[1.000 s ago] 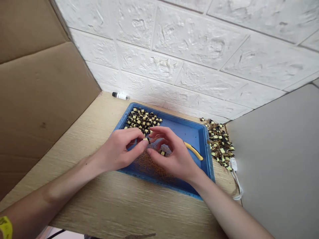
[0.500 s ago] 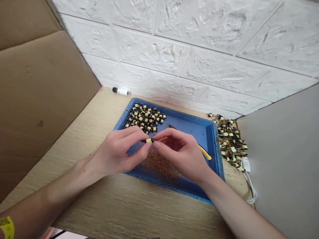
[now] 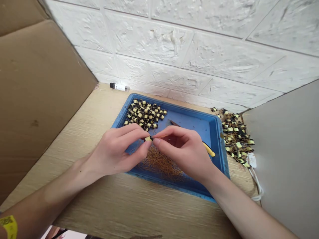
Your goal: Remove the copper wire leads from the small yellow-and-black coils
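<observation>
Between my two hands, over the blue tray [image 3: 219, 159], is a small transformer coil [image 3: 148, 138] with a yellow-taped middle, black ends and thin copper wires. My left hand [image 3: 124, 147] pinches its taped body between thumb and forefinger. At its other end, my right hand [image 3: 183, 151] has thumb and forefinger closed on the black end by the wires. Below my hands lies a heap of copper wire clippings [image 3: 161, 162]. A tool with a yellow handle [image 3: 209, 149] and a dark pointed tip lies in the tray, partly hidden by my right hand.
Many similar coils [image 3: 144, 113] are piled in the tray's far left corner. Another pile [image 3: 236, 132], with long wires, lies right of the tray near a white plug and cord [image 3: 255, 179]. A small bottle [image 3: 119, 87] lies by the white wall. Cardboard [image 3: 45, 93] stands at left.
The camera view has shifted slightly. Both hands keep their pinch on the coil, which is tilted a little differently, and its wires now lie closer along my right forefinger.
</observation>
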`<state>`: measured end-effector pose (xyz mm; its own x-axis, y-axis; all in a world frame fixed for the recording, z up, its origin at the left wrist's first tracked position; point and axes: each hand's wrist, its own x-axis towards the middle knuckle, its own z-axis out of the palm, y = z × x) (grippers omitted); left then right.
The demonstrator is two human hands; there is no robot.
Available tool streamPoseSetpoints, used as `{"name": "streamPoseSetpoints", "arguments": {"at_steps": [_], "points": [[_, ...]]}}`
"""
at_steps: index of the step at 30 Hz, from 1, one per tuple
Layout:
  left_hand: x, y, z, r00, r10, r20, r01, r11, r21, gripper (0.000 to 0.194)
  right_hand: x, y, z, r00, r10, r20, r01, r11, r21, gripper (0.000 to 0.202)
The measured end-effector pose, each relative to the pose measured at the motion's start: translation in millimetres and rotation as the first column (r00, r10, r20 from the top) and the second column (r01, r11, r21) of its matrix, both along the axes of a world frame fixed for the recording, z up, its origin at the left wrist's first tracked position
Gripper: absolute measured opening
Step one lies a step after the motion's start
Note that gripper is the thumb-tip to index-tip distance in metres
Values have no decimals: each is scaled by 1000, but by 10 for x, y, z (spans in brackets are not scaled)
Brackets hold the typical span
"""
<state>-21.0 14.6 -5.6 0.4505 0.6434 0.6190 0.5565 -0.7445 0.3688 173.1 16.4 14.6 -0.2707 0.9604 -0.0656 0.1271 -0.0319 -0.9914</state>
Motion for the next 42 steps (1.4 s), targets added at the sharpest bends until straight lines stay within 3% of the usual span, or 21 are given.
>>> {"name": "streamPoseSetpoints", "arguments": {"at_steps": [7,16,27,36,42], "points": [[11,-12,13,999,37,8,-37,999,18,7,3,23,8,997,-48,-61,46,998,-43,5],[-17,-25,38,995,97,13,-96,992,-84,10,24,42,-18,996,-32,-79,30,999,-25,8],[-11,-31,35,996,82,29,-79,993,-91,8,24,42,-20,992,-42,-116,35,997,-68,7],[-40,-29,69,1000,26,17,-23,987,-158,14,22,36,-16,991,-46,-127,41,998,-39,5],[-41,-13,114,999,44,-22,-47,983,-175,20,9,25,2,979,-27,-204,24,1000,-15,6]]}}
